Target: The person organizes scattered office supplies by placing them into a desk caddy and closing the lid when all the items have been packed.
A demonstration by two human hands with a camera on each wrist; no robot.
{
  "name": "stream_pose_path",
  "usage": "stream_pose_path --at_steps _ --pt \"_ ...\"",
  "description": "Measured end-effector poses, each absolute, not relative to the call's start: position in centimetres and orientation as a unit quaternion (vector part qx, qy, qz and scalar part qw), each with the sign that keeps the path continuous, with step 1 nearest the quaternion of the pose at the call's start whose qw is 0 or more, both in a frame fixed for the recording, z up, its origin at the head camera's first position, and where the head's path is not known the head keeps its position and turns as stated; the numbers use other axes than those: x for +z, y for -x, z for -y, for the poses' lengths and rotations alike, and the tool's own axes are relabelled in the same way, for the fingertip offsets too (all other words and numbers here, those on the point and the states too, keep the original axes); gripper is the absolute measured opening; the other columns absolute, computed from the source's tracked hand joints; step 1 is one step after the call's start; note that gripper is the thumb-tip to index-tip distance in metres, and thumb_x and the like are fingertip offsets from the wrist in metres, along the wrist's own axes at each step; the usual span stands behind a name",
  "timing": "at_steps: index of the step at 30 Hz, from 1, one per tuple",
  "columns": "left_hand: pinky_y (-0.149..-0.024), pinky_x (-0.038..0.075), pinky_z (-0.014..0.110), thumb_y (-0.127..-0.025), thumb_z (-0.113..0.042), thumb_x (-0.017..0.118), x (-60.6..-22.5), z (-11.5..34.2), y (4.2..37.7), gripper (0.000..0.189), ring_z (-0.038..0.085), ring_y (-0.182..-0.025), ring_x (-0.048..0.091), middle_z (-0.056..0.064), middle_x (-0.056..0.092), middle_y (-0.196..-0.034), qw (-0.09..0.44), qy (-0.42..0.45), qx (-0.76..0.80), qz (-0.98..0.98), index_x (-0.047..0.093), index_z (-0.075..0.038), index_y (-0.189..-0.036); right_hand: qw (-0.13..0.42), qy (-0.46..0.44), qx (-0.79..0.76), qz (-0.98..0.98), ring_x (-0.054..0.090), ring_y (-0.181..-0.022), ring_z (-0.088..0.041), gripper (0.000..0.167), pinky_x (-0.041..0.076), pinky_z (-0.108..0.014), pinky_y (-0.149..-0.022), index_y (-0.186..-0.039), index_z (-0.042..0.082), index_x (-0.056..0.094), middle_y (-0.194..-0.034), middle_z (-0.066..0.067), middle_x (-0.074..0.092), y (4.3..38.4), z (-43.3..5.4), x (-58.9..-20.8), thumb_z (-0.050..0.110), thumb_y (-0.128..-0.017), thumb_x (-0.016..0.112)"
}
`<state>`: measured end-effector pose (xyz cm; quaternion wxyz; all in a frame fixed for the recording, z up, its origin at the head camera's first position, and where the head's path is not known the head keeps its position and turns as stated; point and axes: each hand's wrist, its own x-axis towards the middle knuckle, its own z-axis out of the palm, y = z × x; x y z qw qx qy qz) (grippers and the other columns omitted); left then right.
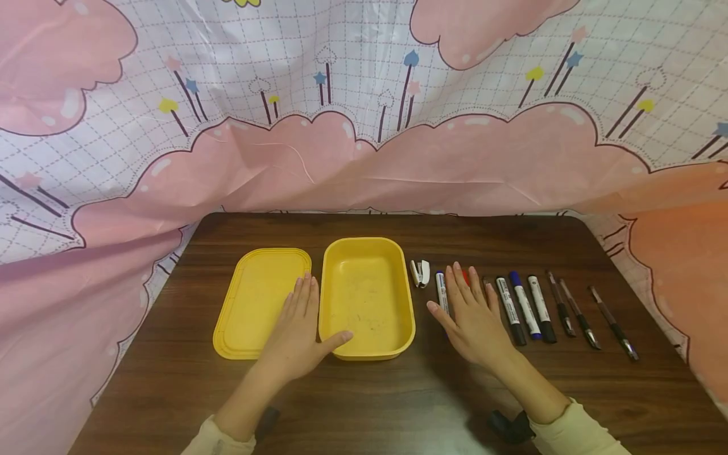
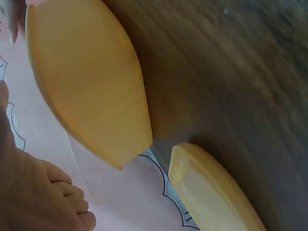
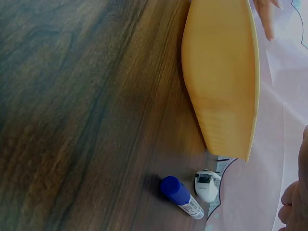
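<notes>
In the head view my left hand [image 1: 298,335] is spread palm down between a yellow lid [image 1: 250,303] and a yellow plastic box [image 1: 366,297], holding nothing. The box has no lid on and nothing inside. My right hand [image 1: 478,322], fingers straight, extends over the row of markers right of the box and grips none of them. It partly hides a blue-capped marker [image 1: 441,285] and something red [image 1: 466,276]. A white stapler [image 1: 421,273] lies between box and markers; the right wrist view shows the stapler [image 3: 207,185] beside the marker's blue cap [image 3: 174,189].
Right of my right hand lie a black-capped marker [image 1: 509,303], a blue-capped one [image 1: 524,303] and another black-capped one [image 1: 542,309]. Beyond them are three slim pens, the outermost pen [image 1: 614,323] near the right side. A patterned curtain [image 1: 364,170] hangs behind the dark wooden table [image 1: 375,404].
</notes>
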<state>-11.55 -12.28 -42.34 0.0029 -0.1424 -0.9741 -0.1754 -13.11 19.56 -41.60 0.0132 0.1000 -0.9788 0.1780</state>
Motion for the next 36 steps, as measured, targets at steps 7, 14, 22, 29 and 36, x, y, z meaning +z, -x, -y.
stream_pose_path --at_steps 7,14,22,29,36 --pt "-0.124 0.009 0.048 -0.081 -0.084 0.036 -43.0 11.5 11.7 0.116 0.026 -0.152 -0.008 0.013 -0.008 -0.163 -0.01 0.148 -0.181 0.972 0.0 -0.002 -0.154 0.014 -0.099 0.176 0.979 -0.01 -0.151 -0.032 0.081 -0.002 -0.067 -0.116 -0.156 0.01 0.004 -0.164 -0.008 -0.002 13.1 -19.5 -41.6 0.061 -0.099 0.031" --pt "-0.124 0.01 0.049 -0.082 -0.08 0.043 -43.9 11.1 11.8 0.115 0.028 -0.151 -0.009 0.014 -0.009 -0.163 -0.028 0.152 -0.175 0.972 0.002 0.0 -0.154 0.012 -0.099 0.18 0.979 -0.011 -0.151 -0.032 0.08 -0.002 -0.067 -0.116 -0.156 0.011 0.004 -0.164 -0.008 -0.003 13.1 -19.5 -41.7 0.06 -0.099 0.031" --pt "-0.124 0.007 0.049 -0.083 -0.074 0.051 -44.1 10.8 11.7 0.114 0.026 -0.151 -0.012 0.015 -0.009 -0.163 -0.048 0.147 -0.192 0.969 0.001 0.001 -0.153 0.013 -0.098 0.178 0.979 -0.012 -0.151 -0.032 0.081 -0.002 -0.068 -0.116 -0.156 0.011 0.003 -0.163 -0.007 -0.004 13.2 -19.7 -41.8 0.06 -0.099 0.031" --pt "-0.124 0.007 0.049 -0.082 -0.078 0.045 -44.1 10.8 11.8 0.115 0.027 -0.151 -0.012 0.015 -0.011 -0.162 -0.052 0.15 -0.182 0.97 0.0 0.001 -0.153 0.008 -0.097 0.175 0.98 -0.01 -0.151 -0.032 0.082 -0.002 -0.067 -0.116 -0.156 0.01 0.002 -0.163 -0.007 -0.005 13.5 -19.8 -41.9 0.061 -0.099 0.03" --pt "-0.124 0.006 0.049 -0.082 -0.078 0.046 -43.8 10.8 11.6 0.116 0.028 -0.151 -0.012 0.017 -0.009 -0.162 -0.059 0.145 -0.186 0.97 -0.002 0.001 -0.153 0.009 -0.097 0.176 0.98 -0.007 -0.152 -0.03 0.082 -0.001 -0.066 -0.117 -0.156 0.01 0.002 -0.163 -0.006 -0.006 14.1 -19.8 -41.7 0.062 -0.099 0.029"
